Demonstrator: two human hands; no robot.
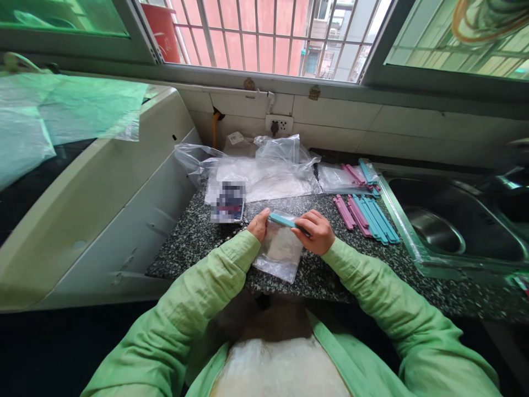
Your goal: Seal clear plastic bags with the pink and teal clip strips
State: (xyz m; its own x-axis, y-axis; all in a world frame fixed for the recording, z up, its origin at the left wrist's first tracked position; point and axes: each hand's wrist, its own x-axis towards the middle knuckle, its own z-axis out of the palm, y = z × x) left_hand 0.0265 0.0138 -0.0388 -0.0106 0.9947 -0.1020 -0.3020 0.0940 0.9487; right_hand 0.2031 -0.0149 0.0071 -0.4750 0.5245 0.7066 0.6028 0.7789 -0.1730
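A blue bag sealing clip (281,220) lies across the top of a clear plastic bag (281,251), which hangs toward the counter's front edge. My left hand (259,225) pinches the clip's left end. Around its right end, the fingers of my right hand (316,231) are closed. To the right, several pink clips (350,214) and blue clips (377,219) lie side by side on the counter. Behind them, more pink and blue clips rest on a flat clear bag (333,179).
Clear plastic bags (268,171) spread over the back of the speckled counter (185,242). A blurred-out phone-like object (228,203) lies at left. On the right is a metal sink (450,215); a white appliance (136,187) borders the left. A socket (280,124) sits on the tiled wall.
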